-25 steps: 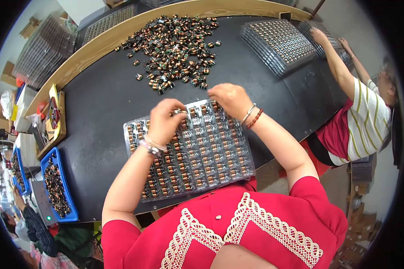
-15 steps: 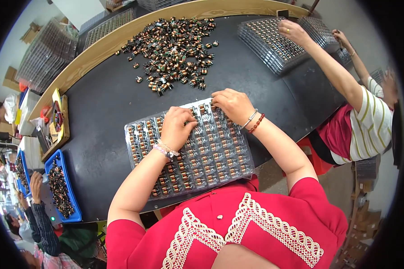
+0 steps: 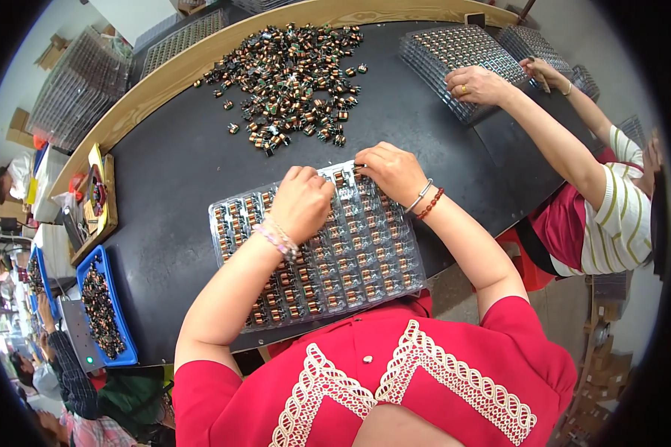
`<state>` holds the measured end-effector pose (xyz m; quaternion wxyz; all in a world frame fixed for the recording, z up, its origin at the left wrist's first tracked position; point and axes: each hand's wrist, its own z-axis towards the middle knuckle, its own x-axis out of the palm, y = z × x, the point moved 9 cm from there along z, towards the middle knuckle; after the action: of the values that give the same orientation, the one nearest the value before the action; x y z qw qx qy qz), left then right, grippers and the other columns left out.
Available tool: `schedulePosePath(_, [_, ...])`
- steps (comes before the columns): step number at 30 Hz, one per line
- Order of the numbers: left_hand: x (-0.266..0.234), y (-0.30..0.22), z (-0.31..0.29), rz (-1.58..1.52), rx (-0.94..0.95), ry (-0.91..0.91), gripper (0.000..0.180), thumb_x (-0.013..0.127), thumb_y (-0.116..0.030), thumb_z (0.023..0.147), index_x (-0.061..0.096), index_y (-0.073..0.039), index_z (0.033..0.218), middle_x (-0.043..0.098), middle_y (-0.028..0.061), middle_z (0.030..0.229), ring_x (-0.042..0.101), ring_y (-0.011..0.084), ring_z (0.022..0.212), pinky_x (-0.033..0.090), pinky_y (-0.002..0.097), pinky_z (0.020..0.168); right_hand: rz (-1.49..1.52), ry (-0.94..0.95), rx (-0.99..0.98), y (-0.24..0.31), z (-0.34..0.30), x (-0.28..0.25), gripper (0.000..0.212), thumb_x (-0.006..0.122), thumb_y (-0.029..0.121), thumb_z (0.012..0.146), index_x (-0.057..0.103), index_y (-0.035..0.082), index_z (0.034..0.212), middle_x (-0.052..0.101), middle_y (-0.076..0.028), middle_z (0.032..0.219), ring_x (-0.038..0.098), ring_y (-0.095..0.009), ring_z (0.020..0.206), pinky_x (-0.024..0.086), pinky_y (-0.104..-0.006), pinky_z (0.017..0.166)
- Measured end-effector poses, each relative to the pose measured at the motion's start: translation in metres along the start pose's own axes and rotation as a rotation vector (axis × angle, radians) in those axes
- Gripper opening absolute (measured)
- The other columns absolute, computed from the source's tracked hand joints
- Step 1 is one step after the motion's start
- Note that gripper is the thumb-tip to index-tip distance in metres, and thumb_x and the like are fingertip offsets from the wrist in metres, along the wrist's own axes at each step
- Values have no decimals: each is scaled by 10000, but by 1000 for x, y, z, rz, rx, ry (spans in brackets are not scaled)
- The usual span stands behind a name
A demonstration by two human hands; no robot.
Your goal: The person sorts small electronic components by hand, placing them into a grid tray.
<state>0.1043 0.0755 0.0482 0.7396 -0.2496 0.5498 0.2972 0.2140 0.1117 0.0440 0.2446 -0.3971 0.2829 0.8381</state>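
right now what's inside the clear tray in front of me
Small copper-coloured coils sit in rows in the clear tray; pockets covered by the left hand and right hand are hidden.

Bench [image 3: 164,186]: black top, curved far side, pale wooden rim [image 3: 380,10] along it. Big heap [image 3: 294,89] of copper-wound coils at far middle, few stray coils [image 3: 233,128] lying loose just left of it. Clear tray [image 3: 328,310] at near edge, coils in its cells, well apart from heap. Stack [image 3: 429,77] of filled clear trays at far right, second stack [image 3: 533,46] just beyond. At left end, wooden box [image 3: 112,201]; nearer, blue bin [image 3: 125,320] of small parts.
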Motion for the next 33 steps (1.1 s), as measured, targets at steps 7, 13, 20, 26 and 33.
schedulePosePath(7, [-7, 1, -4, -109, 126, -82, 43, 586, -97, 712, 568, -59, 707, 629, 74, 759, 587, 230, 839, 433, 361, 797, 34, 1, -3, 1, 0, 0, 95, 652, 161, 763, 632, 106, 839, 643, 17, 859, 608, -171, 824, 517, -297, 687])
schedulePosePath(13, [5, -10, 2, 54, 89, 22, 41, 579, -90, 703, 562, -56, 717, 625, 80, 721, 581, 228, 763, 430, 353, 748, 47, -1, 12, -1, -1, -2, 84, 656, 165, 765, 648, 97, 813, 660, 21, 884, 615, -167, 830, 517, -292, 703])
schedulePosePath(20, [-4, 1, -2, -94, 121, -13, 31, 587, -85, 711, 570, -60, 716, 631, 69, 735, 591, 228, 789, 438, 346, 785, 56, -16, 20, 1, 0, -1, 87, 658, 171, 764, 651, 101, 814, 661, 27, 884, 616, -161, 826, 518, -284, 695])
schedulePosePath(26, [-5, 3, -9, -161, 85, -105, 20, 585, -61, 724, 574, -44, 720, 636, 75, 768, 597, 226, 860, 441, 353, 823, 89, 1, 38, -4, -2, 0, 93, 654, 175, 772, 658, 95, 820, 666, 20, 906, 617, -163, 836, 516, -284, 708])
schedulePosePath(33, [-4, -1, -19, -90, -116, -107, 178, 605, -34, 722, 665, -26, 890, 586, 91, 951, 513, 271, 1025, 438, 387, 855, 72, -5, 35, -1, -3, -1, 97, 636, 166, 789, 671, 95, 846, 665, 17, 935, 614, -164, 854, 516, -286, 720])
